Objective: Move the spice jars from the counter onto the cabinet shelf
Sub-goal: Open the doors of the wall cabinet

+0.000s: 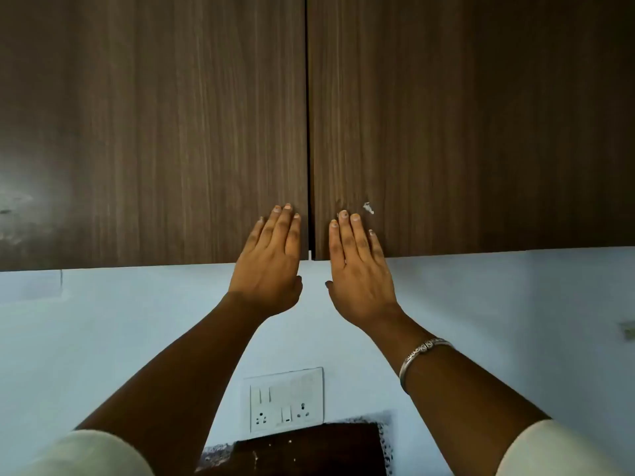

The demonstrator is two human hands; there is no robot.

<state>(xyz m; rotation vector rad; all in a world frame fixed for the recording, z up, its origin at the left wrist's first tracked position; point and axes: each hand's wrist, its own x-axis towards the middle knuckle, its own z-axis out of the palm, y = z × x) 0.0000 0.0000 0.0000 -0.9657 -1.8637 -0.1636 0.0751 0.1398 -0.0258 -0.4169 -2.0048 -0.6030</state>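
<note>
No legible text, label or number on the dark brown wooden cabinet doors (154,115) or the white socket plate (285,400), lower centre.

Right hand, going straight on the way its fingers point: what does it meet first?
The right cabinet door: the right hand has its straight fingers against, or just short of, the door's lower part. Depth is unclear.

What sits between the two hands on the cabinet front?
In the head view, only the dark vertical seam between the two brown wood-grain cabinet doors separates the left hand from the right hand, with pale-blue wall below.
</note>
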